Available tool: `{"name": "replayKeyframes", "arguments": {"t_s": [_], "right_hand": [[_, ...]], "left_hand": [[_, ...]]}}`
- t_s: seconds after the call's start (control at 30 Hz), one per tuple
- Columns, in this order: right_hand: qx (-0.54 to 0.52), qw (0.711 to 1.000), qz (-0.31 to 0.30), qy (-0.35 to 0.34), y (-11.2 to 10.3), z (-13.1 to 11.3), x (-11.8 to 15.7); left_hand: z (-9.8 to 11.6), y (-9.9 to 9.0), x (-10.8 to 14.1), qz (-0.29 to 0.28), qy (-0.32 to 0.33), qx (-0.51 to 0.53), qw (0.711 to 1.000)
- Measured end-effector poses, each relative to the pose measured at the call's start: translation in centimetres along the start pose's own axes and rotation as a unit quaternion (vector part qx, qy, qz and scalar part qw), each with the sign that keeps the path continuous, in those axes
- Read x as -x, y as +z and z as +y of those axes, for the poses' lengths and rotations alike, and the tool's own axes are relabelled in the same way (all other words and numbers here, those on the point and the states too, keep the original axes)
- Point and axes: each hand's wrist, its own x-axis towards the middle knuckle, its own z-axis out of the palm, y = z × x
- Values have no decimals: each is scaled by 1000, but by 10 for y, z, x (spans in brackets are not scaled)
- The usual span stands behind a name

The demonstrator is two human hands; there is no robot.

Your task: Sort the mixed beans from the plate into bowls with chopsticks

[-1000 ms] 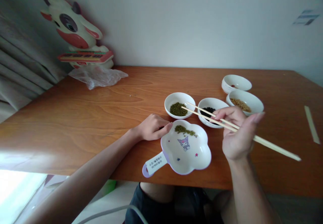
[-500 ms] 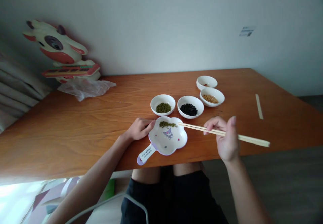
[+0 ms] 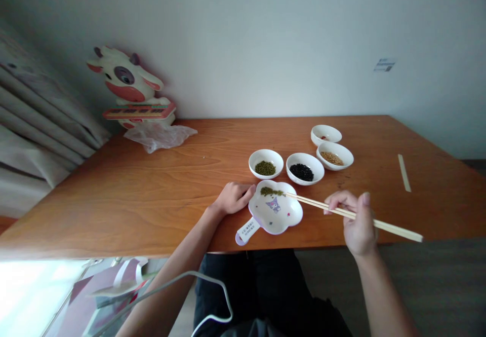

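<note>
My right hand (image 3: 359, 223) grips a pair of pale wooden chopsticks (image 3: 311, 202), fingers wrapped round the middle. Their tips touch down at the right end of a line of green beans (image 3: 271, 191) in a white, flower-shaped dish (image 3: 283, 221) with a lilac rim and a short labelled handle. At the dish's left rim, my left hand (image 3: 232, 198) rests on the table, thumb and finger closed against the edge. Just behind the dish stand a white bowl (image 3: 268, 156) of green beans and a white bowl (image 3: 306, 159) of black beans or grains.
Farther right are a white bowl (image 3: 345, 155) of tan grains and another white bowl (image 3: 326, 130) with a few reddish pieces. A pale strip (image 3: 404, 173) lies on the wooden table (image 3: 163, 200). A cow-shaped toy keyboard (image 3: 138, 91) and a clear plastic bag (image 3: 161, 137) stand back left.
The whole view has shifted, so everything appears farther right and slightly lower. Both hands keep their hold, and the chopstick tips stay at the right end of the green beans.
</note>
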Motion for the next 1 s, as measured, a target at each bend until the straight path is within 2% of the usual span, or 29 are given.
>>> {"name": "replayKeyframes", "arguments": {"t_s": [0.3, 0.6, 1.0], "right_hand": [[-8, 999, -41, -9, 1, 10, 6], [-11, 996, -82, -20, 10, 22, -3], [-21, 995, -98, -24, 15, 31, -12]], "left_hand": [[9, 8, 8, 56, -55, -38, 996], [20, 5, 20, 55, -53, -55, 996], [19, 4, 20, 54, -41, -58, 996]]}}
